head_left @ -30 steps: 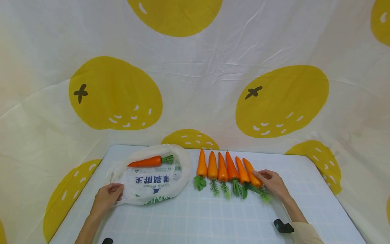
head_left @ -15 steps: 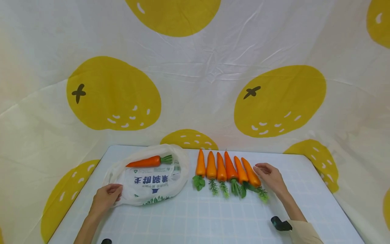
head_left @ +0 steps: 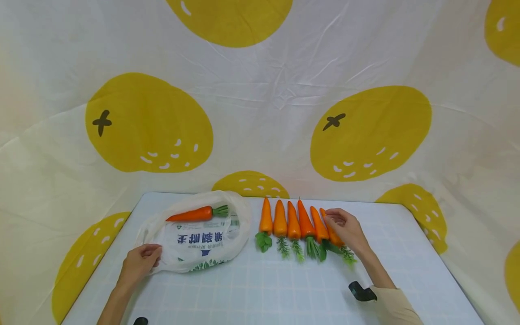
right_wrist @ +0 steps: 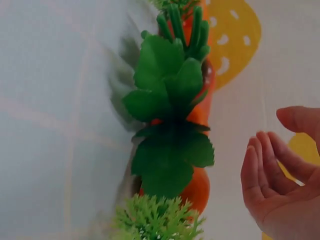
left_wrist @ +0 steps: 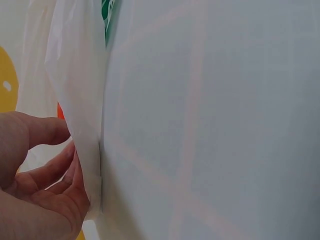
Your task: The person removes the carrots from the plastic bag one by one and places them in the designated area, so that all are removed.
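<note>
At the table's left lies a white plastic bag (head_left: 245,225) with printed lettering. An orange carrot (head_left: 192,215) with green stalks rests on the print, ringed by the bag's rim. My left hand (head_left: 140,264) pinches the near-left edge of the bag (left_wrist: 82,90). Right of it, several carrots lie side by side in a row, tips pointing away, from the leftmost carrot (head_left: 266,219) to the slanted rightmost carrot (head_left: 334,238). Over that last one is my right hand (head_left: 349,231), partly covering it. In the right wrist view, the right hand's (right_wrist: 282,192) fingers are loosely bent, holding nothing, apart from the carrots' green leaves (right_wrist: 165,90).
A pale blue gridded cloth (head_left: 243,293) covers the table. Behind it and at both sides hangs a white curtain (head_left: 260,131) printed with yellow fruit. A black wrist-worn device (head_left: 361,292) sits by the right sleeve (head_left: 392,307).
My right hand first touched the rightmost carrot, drew off to the right, and is now farther back and left, over that carrot. The left hand keeps its pinch on the bag.
</note>
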